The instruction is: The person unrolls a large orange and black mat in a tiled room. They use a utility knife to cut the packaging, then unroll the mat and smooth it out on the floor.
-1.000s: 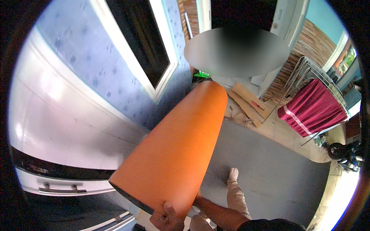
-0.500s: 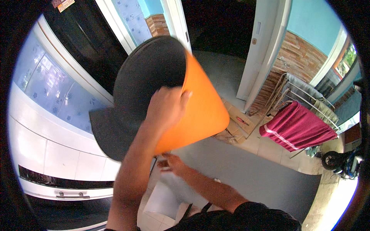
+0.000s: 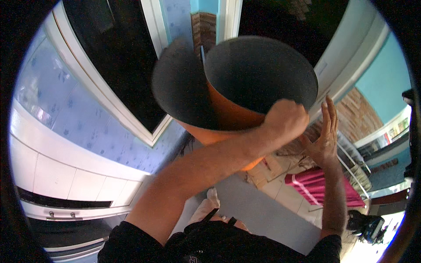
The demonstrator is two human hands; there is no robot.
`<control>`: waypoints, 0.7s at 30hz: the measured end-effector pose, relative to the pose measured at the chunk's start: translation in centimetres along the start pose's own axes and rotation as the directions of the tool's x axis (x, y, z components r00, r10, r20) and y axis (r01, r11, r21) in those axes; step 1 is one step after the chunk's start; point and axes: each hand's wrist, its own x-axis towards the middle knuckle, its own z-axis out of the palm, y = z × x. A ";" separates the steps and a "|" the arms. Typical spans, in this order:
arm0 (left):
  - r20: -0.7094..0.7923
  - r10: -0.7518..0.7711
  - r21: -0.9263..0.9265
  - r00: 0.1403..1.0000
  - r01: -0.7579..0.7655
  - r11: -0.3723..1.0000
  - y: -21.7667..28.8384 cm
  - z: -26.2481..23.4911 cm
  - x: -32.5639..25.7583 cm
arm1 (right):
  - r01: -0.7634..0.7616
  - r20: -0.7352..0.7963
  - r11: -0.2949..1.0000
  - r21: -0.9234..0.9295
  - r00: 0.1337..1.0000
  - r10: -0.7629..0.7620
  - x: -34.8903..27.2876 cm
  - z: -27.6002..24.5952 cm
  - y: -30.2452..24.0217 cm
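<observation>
Rolled orange-and-black mat (image 3: 263, 72), left of the maroon towel (image 3: 307, 186): left hand (image 3: 286, 119) clamped on the mat's rim, presumably against uncoiling; right hand (image 3: 322, 144) open above the towel, apparently to guard the mat's side.

Grey mat (image 3: 267, 208), cardboard (image 3: 261, 179) on floor (image 3: 288, 193) (tiled).

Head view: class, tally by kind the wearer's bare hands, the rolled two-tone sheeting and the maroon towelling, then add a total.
Bare hands (left hand, right hand): 2
Rolled orange-and-black sheet: 1
Maroon towel: 1
Total: 4
</observation>
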 end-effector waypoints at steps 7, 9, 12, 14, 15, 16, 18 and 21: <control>0.177 0.077 -0.220 0.981 -0.037 0.975 -2.9 -1.3 1.1 | 0.144 0.367 0.987 -0.069 0.924 -0.109 8.1 1.2 2.7; 0.262 0.088 -0.191 0.961 -0.038 0.981 -4.4 -2.7 1.1 | 0.065 0.483 0.996 -0.065 0.875 -0.026 9.0 1.4 3.6; 0.426 0.042 -0.219 0.904 0.058 0.974 -10.0 -5.3 -1.5 | 0.112 0.466 0.994 -0.014 0.880 -0.093 9.8 1.8 5.3; 0.374 0.081 -0.177 0.924 -0.015 0.984 -14.6 -7.1 -3.5 | 0.107 0.447 0.994 0.019 0.889 -0.104 9.7 2.0 6.5; 0.272 0.121 -0.179 0.955 -0.074 0.981 -16.3 -7.3 -4.0 | 0.066 0.466 0.997 0.033 0.882 -0.074 9.5 1.9 7.2; 0.209 0.154 -0.169 0.966 -0.119 0.978 -17.4 -6.7 -4.3 | 0.035 0.483 0.998 0.047 0.874 -0.053 9.4 1.9 7.8; 0.080 0.206 -0.123 0.975 -0.195 0.973 -19.0 -5.0 -4.3 | 0.079 0.456 0.991 0.111 0.882 -0.121 9.4 2.2 8.9; -0.094 0.274 -0.025 0.957 -0.277 0.960 -20.2 -2.4 -3.3 | 0.068 0.483 0.981 0.182 0.863 -0.150 10.0 2.3 10.2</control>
